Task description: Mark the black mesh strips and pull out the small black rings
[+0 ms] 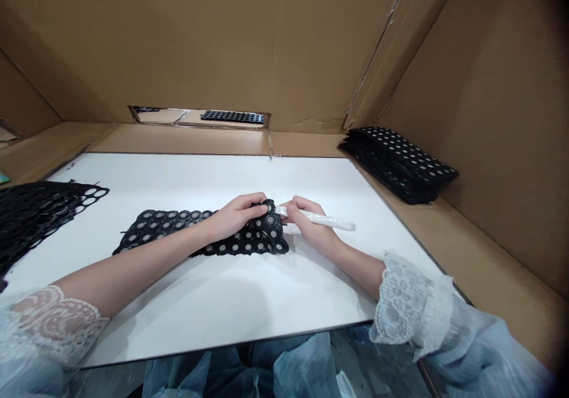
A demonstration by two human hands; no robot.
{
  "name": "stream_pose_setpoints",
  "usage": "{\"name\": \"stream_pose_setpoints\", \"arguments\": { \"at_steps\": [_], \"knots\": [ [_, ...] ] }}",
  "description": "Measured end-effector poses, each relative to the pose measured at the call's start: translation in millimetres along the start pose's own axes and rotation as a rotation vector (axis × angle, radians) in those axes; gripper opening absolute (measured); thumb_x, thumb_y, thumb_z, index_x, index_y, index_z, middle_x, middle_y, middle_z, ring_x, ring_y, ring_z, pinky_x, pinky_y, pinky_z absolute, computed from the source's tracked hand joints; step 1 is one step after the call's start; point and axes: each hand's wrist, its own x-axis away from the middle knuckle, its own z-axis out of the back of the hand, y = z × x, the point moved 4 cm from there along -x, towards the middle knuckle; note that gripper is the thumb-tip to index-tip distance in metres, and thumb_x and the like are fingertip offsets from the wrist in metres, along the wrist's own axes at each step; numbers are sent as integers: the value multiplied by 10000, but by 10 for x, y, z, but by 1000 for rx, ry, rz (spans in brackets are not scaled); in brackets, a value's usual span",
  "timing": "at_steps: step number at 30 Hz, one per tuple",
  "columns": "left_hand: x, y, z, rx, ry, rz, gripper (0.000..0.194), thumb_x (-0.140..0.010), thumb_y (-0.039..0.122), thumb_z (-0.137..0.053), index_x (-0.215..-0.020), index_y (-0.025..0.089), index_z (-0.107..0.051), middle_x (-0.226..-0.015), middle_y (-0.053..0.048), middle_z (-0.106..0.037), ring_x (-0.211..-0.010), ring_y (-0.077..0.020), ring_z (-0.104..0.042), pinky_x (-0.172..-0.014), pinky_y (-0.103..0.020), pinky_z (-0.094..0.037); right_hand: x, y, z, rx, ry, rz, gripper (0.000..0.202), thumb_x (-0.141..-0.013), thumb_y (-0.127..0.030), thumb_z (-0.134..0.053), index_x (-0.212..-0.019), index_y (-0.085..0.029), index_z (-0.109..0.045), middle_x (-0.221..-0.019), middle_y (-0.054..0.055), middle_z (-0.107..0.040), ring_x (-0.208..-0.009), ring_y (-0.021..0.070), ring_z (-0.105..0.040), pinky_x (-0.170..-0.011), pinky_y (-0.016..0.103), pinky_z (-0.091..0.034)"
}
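A black sheet of joined rings with pale round centres (pixel 235 247) lies on the white board in front of me. My left hand (pixel 240 211) is closed on its upper right part, thumb pressed on top. In my right hand (pixel 306 217) is a white pen-like tool (pixel 333 221), its tip end pointing left at the sheet's right end. The fingers of that hand wrap round the tool, and its very tip is hard to make out.
Black ring netting (pixel 40 208) is heaped at the left. A stack of black dotted sheets (pixel 395 161) rests at the right against the cardboard wall (pixel 498 119). The cardboard back wall (pixel 200 42) has a slot, with another black sheet (pixel 231 116) beyond. White board (pixel 213 321) covers the work surface.
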Motion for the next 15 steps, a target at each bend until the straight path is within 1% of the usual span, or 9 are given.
{"name": "stream_pose_setpoints", "arguments": {
  "at_steps": [4, 8, 11, 15],
  "knots": [
    [-7, -18, -1, 31, 6, 9, 228, -808, 379, -414, -726, 168, -442, -691, 20, -444, -698, -129, -420, -670, -250, -353, 6, -25, -11, 49, 5, 8, 219, -798, -317, -457, -633, -177, -424, -790, 17, -569, -744, 126, -542, -725, 288, -443],
    [-7, 5, -24, -20, 18, -20, 225, -814, 368, -398, -721, 168, -444, -672, 21, -426, -680, -128, -406, -658, -248, -347, 4, -31, -4, 234, 36, 20, 233, -803, -327, -436, -623, -182, -407, -723, 2, -534, -676, 119, -490, -629, 258, -397],
    [11, 69, -53, -180, 76, -61, 217, -833, 335, -362, -712, 173, -441, -667, 23, -421, -680, -129, -406, -651, -243, -337, -6, -8, -6, 374, 43, 25, 243, -809, -349, -413, -628, -187, -404, -621, -21, -452, -586, 105, -414, -540, 241, -330],
    [41, 149, -95, -469, 163, -91, 218, -849, 288, -325, -675, 180, -399, -646, 18, -424, -656, -134, -415, -620, -250, -319, -24, 8, -40, 474, 5, 86, 252, -821, -365, -381, -634, -199, -348, -571, -38, -377, -535, 99, -361, -506, 237, -274]
  ]
}}
